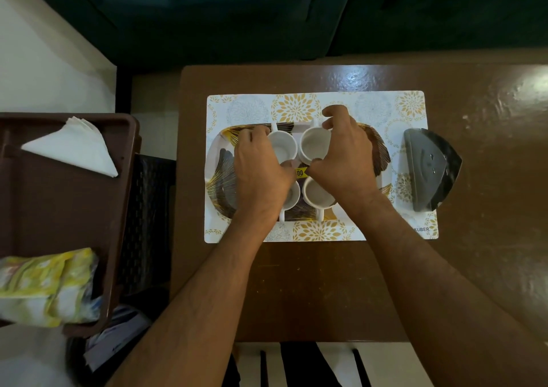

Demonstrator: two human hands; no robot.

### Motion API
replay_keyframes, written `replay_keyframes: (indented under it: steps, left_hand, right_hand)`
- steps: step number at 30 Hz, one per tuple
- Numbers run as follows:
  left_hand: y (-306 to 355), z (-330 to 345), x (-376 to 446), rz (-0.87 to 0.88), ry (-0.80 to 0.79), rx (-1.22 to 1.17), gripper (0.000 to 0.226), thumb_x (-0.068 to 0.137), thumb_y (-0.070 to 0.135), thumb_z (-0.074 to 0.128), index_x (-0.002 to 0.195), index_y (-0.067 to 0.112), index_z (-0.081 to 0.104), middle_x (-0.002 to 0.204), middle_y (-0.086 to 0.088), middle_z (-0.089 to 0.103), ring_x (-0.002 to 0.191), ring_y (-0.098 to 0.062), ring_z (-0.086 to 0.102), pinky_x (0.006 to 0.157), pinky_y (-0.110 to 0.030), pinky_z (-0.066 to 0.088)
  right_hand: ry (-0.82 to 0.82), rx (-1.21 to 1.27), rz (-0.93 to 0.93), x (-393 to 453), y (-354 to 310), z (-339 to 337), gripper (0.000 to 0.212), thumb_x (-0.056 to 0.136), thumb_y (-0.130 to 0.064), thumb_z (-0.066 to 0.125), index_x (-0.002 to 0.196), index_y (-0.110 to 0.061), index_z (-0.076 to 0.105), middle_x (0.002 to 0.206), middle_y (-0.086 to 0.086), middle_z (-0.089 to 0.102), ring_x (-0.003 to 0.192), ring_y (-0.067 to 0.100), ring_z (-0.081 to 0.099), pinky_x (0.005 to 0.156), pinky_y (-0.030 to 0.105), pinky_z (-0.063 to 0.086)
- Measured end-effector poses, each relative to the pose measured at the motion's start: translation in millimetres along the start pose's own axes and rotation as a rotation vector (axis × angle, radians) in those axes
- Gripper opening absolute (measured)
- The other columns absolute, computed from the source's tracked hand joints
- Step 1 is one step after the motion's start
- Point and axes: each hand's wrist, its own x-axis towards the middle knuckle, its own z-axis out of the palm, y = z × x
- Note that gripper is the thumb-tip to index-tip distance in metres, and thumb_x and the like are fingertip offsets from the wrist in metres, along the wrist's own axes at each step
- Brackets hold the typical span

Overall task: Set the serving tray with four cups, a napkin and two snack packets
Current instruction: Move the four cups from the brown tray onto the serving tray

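A patterned serving tray lies on a floral placemat. Several white cups stand on it in two rows. My left hand wraps the far left cup, thumb on its near rim. My right hand grips the far right cup around its rim. The near right cup stands free; the near left cup is mostly hidden under my left wrist. A folded white napkin and yellow snack packets lie in a brown crate at the left.
A black napkin holder stands on the placemat's right end. The brown table reaches past the mat to the right and toward me. A dark sofa runs along the far side. A black basket sits between crate and table.
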Motion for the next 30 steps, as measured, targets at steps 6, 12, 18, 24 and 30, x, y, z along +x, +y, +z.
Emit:
replay_keyframes:
  steps: [6,12,18,24,30]
  left_hand:
    - [-1,0,-2,0.008,0.015,-0.024,0.070,0.077,0.032,0.091,0.137,0.014,0.059,0.136,-0.005,0.059,0.127,-0.023,0.057,0.087,-0.019,0.027]
    - [-2,2,0,0.030,0.024,-0.016,0.073,0.078,0.027,0.091,0.141,0.013,0.058,0.140,-0.005,0.058,0.131,-0.024,0.056,0.095,-0.025,0.040]
    - [-5,3,0,0.033,0.017,-0.020,0.074,0.078,0.028,0.091,0.141,0.014,0.057,0.140,-0.004,0.058,0.132,-0.023,0.055,0.092,-0.022,0.032]
    - [-9,0,-13,0.000,0.061,-0.110,0.075,0.079,0.030,0.090,0.143,0.012,0.055,0.142,-0.005,0.058,0.135,-0.023,0.054,0.102,-0.029,0.044]
    - [-25,7,-58,-0.063,0.122,-0.176,0.071,0.080,0.029,0.083,0.142,0.009,0.053,0.136,-0.007,0.059,0.127,-0.025,0.060,0.101,-0.043,0.057]
  right_hand:
    - [0.020,-0.016,0.003,-2,2,5,0.084,0.068,-0.015,0.089,0.140,-0.010,0.047,0.129,0.014,0.063,0.118,0.034,0.061,0.086,0.034,0.040]
    - [0.081,-0.043,-0.028,-6,3,10,0.073,0.072,-0.007,0.081,0.138,-0.007,0.049,0.128,0.016,0.064,0.117,0.036,0.061,0.090,0.040,0.046]
    - [0.101,-0.043,-0.043,-6,6,13,0.075,0.072,-0.008,0.082,0.139,-0.007,0.048,0.128,0.016,0.065,0.118,0.035,0.061,0.089,0.032,0.039]
    - [0.143,-0.004,-0.023,-18,10,13,0.076,0.076,-0.017,0.081,0.144,-0.005,0.048,0.134,0.016,0.061,0.124,0.033,0.058,0.095,0.029,0.039]
    - [0.213,0.040,0.009,-63,19,16,0.067,0.079,-0.025,0.079,0.136,-0.004,0.053,0.134,0.015,0.059,0.125,0.032,0.057,0.100,0.045,0.052]
